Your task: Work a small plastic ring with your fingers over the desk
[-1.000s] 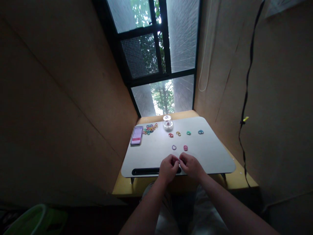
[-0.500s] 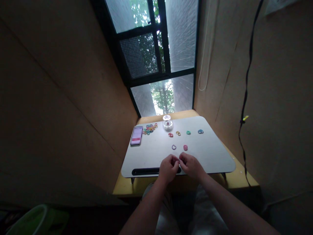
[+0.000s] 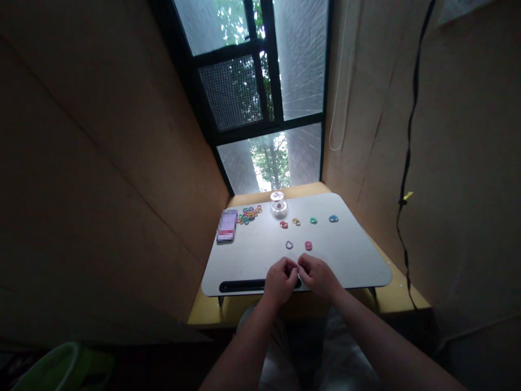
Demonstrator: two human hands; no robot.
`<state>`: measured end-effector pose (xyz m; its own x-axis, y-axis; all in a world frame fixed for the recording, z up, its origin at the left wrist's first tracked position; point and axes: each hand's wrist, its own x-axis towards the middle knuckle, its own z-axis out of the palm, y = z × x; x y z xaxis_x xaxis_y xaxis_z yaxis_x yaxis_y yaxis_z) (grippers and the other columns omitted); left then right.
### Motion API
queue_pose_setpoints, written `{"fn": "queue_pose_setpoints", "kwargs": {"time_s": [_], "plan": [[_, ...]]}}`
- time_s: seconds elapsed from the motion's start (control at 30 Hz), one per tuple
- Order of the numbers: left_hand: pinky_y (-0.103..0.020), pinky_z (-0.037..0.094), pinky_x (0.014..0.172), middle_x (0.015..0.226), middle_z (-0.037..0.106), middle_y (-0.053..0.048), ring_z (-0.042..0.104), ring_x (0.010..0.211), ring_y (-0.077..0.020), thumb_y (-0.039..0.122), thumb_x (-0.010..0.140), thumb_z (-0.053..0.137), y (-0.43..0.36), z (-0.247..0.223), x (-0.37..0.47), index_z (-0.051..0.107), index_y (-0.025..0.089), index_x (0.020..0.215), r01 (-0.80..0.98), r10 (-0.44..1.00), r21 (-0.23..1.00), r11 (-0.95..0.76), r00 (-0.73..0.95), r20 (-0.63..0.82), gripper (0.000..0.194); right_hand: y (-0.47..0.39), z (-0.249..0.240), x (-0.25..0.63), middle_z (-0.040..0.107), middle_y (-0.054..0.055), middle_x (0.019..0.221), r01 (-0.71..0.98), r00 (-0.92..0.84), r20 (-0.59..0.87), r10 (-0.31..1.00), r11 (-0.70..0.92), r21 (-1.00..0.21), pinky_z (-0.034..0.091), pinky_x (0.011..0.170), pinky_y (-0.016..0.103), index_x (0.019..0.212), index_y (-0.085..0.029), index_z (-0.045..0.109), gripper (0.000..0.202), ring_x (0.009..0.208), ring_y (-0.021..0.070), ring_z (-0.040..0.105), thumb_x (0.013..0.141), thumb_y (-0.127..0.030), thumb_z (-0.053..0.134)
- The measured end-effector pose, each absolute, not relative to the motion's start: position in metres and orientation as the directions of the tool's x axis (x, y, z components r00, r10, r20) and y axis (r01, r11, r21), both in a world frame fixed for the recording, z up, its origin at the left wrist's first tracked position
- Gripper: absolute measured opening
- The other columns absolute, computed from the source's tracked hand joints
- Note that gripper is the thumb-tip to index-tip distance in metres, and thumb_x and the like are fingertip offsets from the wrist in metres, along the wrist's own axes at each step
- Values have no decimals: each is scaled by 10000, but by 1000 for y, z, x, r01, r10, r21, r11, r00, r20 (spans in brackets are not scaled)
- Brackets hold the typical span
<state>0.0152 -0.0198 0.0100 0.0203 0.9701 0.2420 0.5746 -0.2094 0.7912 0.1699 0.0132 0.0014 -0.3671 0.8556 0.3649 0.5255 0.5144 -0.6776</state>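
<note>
My left hand (image 3: 280,279) and my right hand (image 3: 318,276) meet fingertip to fingertip over the front edge of the white lap table (image 3: 252,260). Both are closed in a pinch, and whatever is between the fingers is too small to make out. Just beyond them lie a purple ring (image 3: 288,245) and a pink ring bundle (image 3: 308,245). Farther back, in a row, are red rings (image 3: 284,224), yellow rings (image 3: 296,222), green rings (image 3: 313,220) and blue rings (image 3: 334,218). A mixed pile of coloured rings (image 3: 249,215) sits at the back left.
A clear round container (image 3: 279,208) stands at the table's back. A phone (image 3: 227,226) lies at the left edge. The black slot strip (image 3: 242,285) runs along the front, partly under my left hand. A black cable (image 3: 408,152) hangs at the right; a green bin (image 3: 61,369) is lower left.
</note>
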Motion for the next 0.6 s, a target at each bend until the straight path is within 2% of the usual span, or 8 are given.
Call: {"fn": "queue_pose_setpoints", "kwargs": {"time_s": [0.6], "plan": [[-240, 386, 619, 698, 606, 17, 542, 644, -123, 237, 833, 542, -20, 9, 15, 604, 185, 807, 579, 967, 785, -223, 30, 252, 85, 13, 0, 171, 569, -17, 659, 521, -373, 352, 858, 508, -686, 357, 604, 251, 750, -214, 516, 69, 612, 141, 506, 816, -201, 498]]}}
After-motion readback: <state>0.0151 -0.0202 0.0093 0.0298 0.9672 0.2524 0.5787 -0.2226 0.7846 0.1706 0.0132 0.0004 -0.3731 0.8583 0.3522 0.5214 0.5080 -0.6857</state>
